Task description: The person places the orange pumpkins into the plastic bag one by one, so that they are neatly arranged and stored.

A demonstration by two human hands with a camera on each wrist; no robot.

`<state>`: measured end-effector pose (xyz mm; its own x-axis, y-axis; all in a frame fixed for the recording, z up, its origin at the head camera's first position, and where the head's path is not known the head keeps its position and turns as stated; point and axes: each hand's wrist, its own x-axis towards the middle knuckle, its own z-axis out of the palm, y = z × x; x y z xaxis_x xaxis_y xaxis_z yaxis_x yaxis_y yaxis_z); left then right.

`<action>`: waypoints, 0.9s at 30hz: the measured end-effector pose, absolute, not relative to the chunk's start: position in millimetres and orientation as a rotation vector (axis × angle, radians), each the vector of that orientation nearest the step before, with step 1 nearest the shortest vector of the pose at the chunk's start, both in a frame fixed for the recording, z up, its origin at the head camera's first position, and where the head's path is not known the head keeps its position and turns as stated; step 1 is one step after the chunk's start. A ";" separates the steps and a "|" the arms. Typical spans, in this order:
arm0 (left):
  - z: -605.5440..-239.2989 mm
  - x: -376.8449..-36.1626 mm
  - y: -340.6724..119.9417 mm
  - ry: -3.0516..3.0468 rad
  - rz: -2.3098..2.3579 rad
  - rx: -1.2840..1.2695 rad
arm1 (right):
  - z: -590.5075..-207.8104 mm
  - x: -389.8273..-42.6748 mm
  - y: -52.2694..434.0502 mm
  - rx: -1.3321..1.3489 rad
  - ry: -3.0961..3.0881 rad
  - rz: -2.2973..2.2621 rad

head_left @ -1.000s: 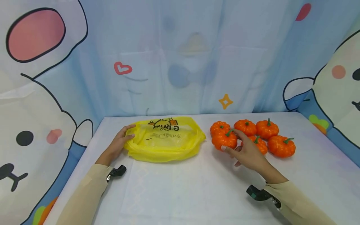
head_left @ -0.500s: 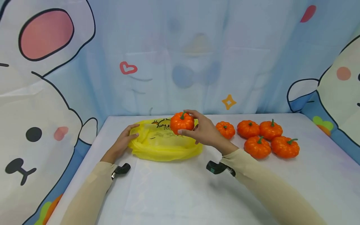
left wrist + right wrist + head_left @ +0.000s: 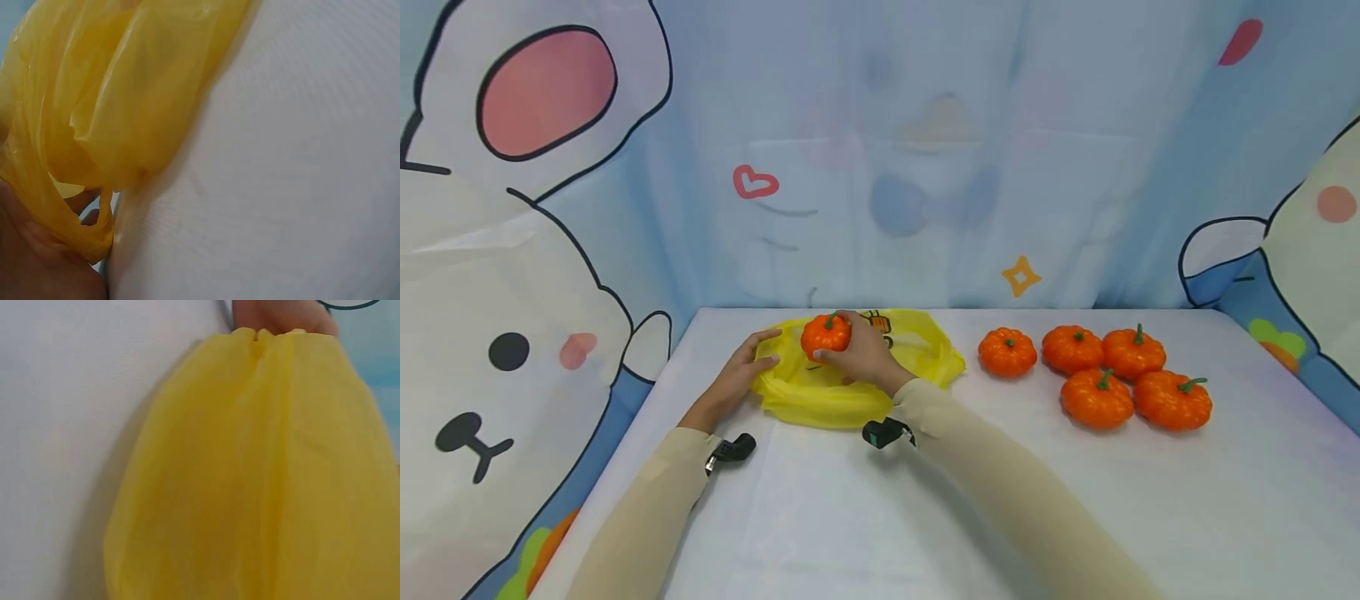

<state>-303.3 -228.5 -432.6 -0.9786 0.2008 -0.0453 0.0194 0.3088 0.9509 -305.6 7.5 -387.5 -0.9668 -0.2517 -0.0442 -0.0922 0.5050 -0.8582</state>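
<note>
A yellow plastic bag with dark print lies on the white table. My left hand holds its left end, thumb and fingers apart at the edge; in the left wrist view the crumpled bag runs along the hand. Over the bag's left part, my right hand grips a small orange pumpkin with a green stem. That pumpkin is out of sight in the right wrist view, where the bag fills the middle and part of a hand shows at the top.
To the right of the bag a single pumpkin sits on the white table. Further right stand several more pumpkins in a close group. A printed blue curtain hangs behind the table.
My right hand has taken the pumpkin from beside the others and carried it left over the bag. The left hand stays at the bag's left end. The view has shifted slightly.
</note>
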 end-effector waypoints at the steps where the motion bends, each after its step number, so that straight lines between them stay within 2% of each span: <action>1: -433.3 -303.5 -227.6 2.407 1.747 0.218 | -392.3 -307.4 4.8 -0.297 2.592 -1.448; 11: -434.7 -306.1 -227.9 2.414 1.776 0.326 | -419.2 -321.0 -11.2 -0.415 2.742 -1.381; 19: -436.4 -303.8 -229.2 2.367 1.779 0.349 | -417.4 -321.9 -12.4 -0.341 2.778 -1.232; 27: -436.1 -303.0 -234.4 2.387 1.763 0.370 | -410.5 -321.7 -11.8 -0.386 2.746 -1.209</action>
<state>-303.0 -234.4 -436.1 -0.9582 0.2850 0.0255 0.1081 0.2782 0.9544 -321.7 -11.8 -410.5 -0.9608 -0.2772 -0.0038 -0.1844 0.6493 -0.7378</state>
